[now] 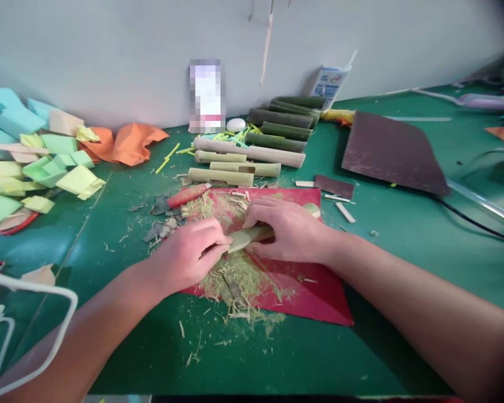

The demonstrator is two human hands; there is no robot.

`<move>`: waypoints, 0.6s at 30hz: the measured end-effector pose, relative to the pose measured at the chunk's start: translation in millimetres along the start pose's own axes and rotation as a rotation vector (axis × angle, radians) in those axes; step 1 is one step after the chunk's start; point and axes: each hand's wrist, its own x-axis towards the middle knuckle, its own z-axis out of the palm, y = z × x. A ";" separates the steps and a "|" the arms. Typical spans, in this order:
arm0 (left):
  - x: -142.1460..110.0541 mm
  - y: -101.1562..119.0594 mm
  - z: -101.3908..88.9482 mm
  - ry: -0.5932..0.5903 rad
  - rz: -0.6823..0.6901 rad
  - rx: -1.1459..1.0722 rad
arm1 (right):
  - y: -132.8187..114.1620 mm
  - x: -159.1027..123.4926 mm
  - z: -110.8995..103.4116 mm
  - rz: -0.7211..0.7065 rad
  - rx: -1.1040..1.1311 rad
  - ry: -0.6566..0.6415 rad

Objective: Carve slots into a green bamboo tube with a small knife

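A pale green bamboo tube [244, 239] lies slantwise over a red sheet [306, 291]. My right hand [283, 229] is wrapped over its middle, and a rounded end shows beyond the wrist. At the tube's near left end, my left hand [193, 249] has thumb and forefinger pinched on the tip; whether a small thing sits between those fingers is hidden. Greenish shavings and dust [243, 280] cover the sheet around both hands. A red-handled knife [189, 196] rests just beyond my left hand, beside dark scraps.
Several cut bamboo tubes [252, 152] lie in a row behind the sheet. Folded coloured papers [46, 151] are heaped at left, with orange paper [134, 144] alongside. A brown sheet [390, 154] stands tilted at right. A white wire frame [69, 313] juts in at lower left.
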 end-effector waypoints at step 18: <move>0.7 2.8 0.3 -0.009 0.004 0.043 | 4.6 1.4 -2.3 -0.046 0.049 -0.034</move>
